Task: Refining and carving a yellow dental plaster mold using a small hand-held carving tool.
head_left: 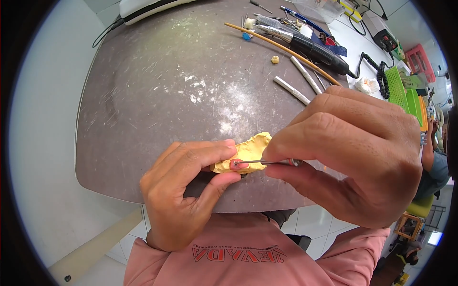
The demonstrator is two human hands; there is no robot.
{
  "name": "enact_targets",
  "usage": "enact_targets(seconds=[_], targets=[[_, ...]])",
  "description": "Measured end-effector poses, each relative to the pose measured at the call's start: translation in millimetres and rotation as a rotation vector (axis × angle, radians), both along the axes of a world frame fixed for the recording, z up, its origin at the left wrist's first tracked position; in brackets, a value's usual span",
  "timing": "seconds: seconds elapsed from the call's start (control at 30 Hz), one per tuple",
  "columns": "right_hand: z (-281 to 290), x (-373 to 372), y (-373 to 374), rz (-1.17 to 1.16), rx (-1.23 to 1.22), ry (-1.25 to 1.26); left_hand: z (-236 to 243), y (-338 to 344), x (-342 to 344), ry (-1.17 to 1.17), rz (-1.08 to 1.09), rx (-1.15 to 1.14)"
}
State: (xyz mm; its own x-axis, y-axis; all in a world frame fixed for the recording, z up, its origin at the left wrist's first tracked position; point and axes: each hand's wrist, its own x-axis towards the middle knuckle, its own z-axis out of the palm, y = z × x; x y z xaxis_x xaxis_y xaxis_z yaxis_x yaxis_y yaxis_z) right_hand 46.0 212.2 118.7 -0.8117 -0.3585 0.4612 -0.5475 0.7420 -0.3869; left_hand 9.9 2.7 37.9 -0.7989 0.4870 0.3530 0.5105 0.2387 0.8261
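My left hand (186, 178) grips a yellow dental plaster model (252, 148) between the fingers on top and the thumb at its near side. A small pink gum-coloured piece (243, 165) is set in the model's near edge, with a dark metal spot in it. My right hand (365, 152) pinches a thin screwdriver (293, 162) with a metal handle and a red ring. Its slim shaft lies nearly level and points left, with the tip at the metal spot. Whether the tip sits inside it, I cannot tell. My right fingers cover part of the model's right end.
Beyond my right hand lie two silver metal rods (292, 89), a long wooden stick (281, 45), a black dental handpiece (317, 51) and a tooth-coloured crown (275, 59). Green baskets (395, 86) stand at the right. A white device (143, 10) occupies the far left edge.
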Motion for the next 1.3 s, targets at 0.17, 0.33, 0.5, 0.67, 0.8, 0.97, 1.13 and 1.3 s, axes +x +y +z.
enact_targets(seconds=[0.17, 0.33, 0.5, 0.67, 0.8, 0.97, 1.13, 1.3], targets=[[0.5, 3.5, 3.1, 0.009, 0.01, 0.008, -3.0, -2.7, 1.0, 0.0, -0.008, -0.018], [-4.9, 34.5, 15.0, -0.275, -0.233, -0.051, -3.4, -3.1, -0.9, 0.078, -0.046, -0.02], [-28.7, 56.3, 30.5, -0.446, -0.366, -0.152, -5.9, -1.3, 0.7, 0.089, -0.043, 0.01], [-49.9, 55.9, 31.1, -0.613, -0.112, -0.087, -9.0, 2.5, 0.1, 0.06, -0.014, 0.037], [-54.9, 54.3, 34.3, -0.523, 0.078, 0.033, -6.3, 2.8, 2.1, 0.081, -0.004, 0.037], [-63.7, 56.4, 36.6, -0.512, 0.083, 0.001, -12.6, 0.8, 5.1, 0.163, 0.073, -0.011], [-54.3, 68.4, 48.7, -0.664, -0.009, 0.087, -12.4, 2.5, 7.2, 0.184, 0.078, -0.012], [-48.6, 54.9, 82.8, -0.716, 0.03, 0.085, -11.5, 4.3, 8.7, 0.247, 0.084, -0.047]])
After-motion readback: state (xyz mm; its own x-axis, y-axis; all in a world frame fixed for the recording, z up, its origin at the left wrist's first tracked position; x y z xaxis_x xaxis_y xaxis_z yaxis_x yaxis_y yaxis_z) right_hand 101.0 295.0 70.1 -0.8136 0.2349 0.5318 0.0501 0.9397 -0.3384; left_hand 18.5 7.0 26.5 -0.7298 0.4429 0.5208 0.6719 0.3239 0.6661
